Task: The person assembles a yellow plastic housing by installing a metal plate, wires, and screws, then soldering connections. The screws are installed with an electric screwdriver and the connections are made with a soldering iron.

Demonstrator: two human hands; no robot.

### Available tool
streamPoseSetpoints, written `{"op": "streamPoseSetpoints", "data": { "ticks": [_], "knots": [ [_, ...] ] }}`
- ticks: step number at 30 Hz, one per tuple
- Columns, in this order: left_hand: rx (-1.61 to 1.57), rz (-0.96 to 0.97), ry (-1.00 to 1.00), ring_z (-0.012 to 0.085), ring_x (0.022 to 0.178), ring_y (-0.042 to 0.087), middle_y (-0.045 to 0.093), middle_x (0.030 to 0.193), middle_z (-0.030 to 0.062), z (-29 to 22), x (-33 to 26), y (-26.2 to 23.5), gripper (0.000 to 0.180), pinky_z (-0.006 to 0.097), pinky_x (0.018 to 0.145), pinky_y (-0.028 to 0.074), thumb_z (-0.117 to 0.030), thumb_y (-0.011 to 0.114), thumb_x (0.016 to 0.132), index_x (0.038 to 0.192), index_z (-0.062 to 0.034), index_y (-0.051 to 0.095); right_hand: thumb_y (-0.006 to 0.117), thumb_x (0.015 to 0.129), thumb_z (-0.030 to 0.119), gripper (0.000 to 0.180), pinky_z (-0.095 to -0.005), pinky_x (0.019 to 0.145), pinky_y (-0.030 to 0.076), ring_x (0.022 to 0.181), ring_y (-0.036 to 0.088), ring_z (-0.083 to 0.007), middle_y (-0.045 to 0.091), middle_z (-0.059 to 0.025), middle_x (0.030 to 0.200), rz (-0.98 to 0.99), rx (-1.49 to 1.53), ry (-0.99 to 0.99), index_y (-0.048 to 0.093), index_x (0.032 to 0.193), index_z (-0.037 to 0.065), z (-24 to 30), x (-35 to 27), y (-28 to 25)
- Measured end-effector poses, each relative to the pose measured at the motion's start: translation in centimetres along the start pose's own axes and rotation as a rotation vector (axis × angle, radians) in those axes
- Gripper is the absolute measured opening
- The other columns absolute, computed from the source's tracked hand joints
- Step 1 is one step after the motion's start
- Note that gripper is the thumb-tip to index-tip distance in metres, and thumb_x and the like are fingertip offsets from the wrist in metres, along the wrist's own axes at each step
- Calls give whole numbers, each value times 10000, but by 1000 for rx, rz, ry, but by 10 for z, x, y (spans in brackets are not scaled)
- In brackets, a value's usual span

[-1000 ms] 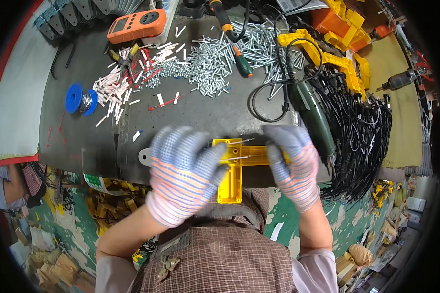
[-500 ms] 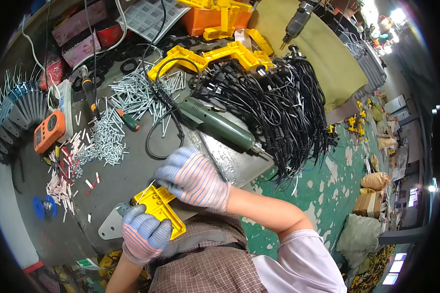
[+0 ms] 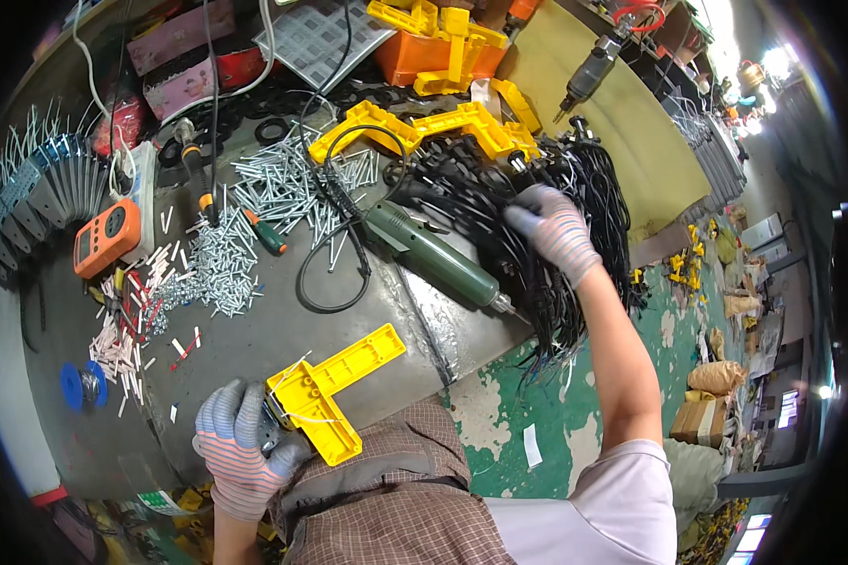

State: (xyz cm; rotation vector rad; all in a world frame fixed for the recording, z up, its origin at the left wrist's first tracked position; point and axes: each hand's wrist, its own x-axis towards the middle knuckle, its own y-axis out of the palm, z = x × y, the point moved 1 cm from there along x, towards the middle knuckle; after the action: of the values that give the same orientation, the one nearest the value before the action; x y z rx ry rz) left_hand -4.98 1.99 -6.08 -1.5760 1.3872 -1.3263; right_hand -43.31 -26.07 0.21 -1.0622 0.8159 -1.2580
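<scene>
My left hand point(image 3: 247, 443), in a striped glove, is closed at the lower left end of an L-shaped yellow plastic housing point(image 3: 320, 405). Part of a grey metal piece point(image 3: 270, 435) shows between the fingers and the housing. Thin white wires lie across the housing's open, ribbed side. Farther off to the right, my gloved right hand point(image 3: 561, 235) is on a large pile of black cables with plugs point(image 3: 499, 226). Its fingers curl in among the cables, some of which are blurred by motion. A green electric screwdriver point(image 3: 433, 250) lies on the bench left of that hand.
Piles of long screws point(image 3: 278, 179) and short screws point(image 3: 221, 268) lie on the bench point(image 3: 245, 353). An orange timer point(image 3: 106, 237), a blue spool point(image 3: 83, 384) and metal plates point(image 3: 47, 193) are at left. More yellow housings point(image 3: 471, 122) lie behind. A power driver point(image 3: 594, 68) hangs at upper right.
My right hand has moved from the yellow housing to the black cables at the far right. The left hand still holds the housing, which is now more fully in view.
</scene>
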Motion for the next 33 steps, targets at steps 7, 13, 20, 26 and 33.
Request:
{"op": "streamPoseSetpoints", "data": {
  "ticks": [7, 13, 20, 26, 33],
  "knots": [
    [35, -74, -51, 392, 1080, 487, 523, 1186, 170, 17, -15, -14, 765, 509, 920, 402, -660, 622, 758, 1242, -72, 547, 678, 881, 289, 234, -232, 559, 433, 610, 574, -99, 631, -19, 739, 24, 855, 338, 612, 982, 88, -68, -15, -64],
    [-735, -73, -79, 353, 1012, 564, 588, 1055, 157, -35, 7, -59, 362, 487, 953, 417, -245, 647, 780, 1060, -22, 594, 550, 998, 230, 258, -210, 556, 435, 665, 495, -66, 487, 21, 790, -80, 1659, -34, 522, 1197, 70, 38, -59, -122],
    [-1760, 622, 193, 307, 1034, 583, 598, 1175, 155, -116, 56, -53, 495, 427, 884, 469, -188, 709, 759, 1223, -66, 585, 435, 1037, 277, 250, -254, 704, 396, 713, 452, -86, 431, 3, 788, 574, 2023, -433, 496, 1089, 40, 166, -80, -115],
    [-2370, -197, -558, 193, 718, 615, 625, 798, 119, -61, 32, -50, 328, 311, 657, 500, -280, 583, 949, 1097, 13, 572, 385, 1052, 306, 380, -267, 380, 254, 422, 269, -40, 391, 44, 684, 273, 1917, 66, 490, 1306, 43, 214, -105, -41],
    [-1657, 16, -700, 93, 608, 530, 574, 680, 16, -63, 31, -41, 273, 236, 585, 424, -290, 544, 991, 998, -27, 613, 664, 888, 191, 357, -390, 812, 509, 917, 631, -267, 638, -169, 1010, 17, 530, -299, 579, 1175, -4, 119, -112, 65]
  ]
}}
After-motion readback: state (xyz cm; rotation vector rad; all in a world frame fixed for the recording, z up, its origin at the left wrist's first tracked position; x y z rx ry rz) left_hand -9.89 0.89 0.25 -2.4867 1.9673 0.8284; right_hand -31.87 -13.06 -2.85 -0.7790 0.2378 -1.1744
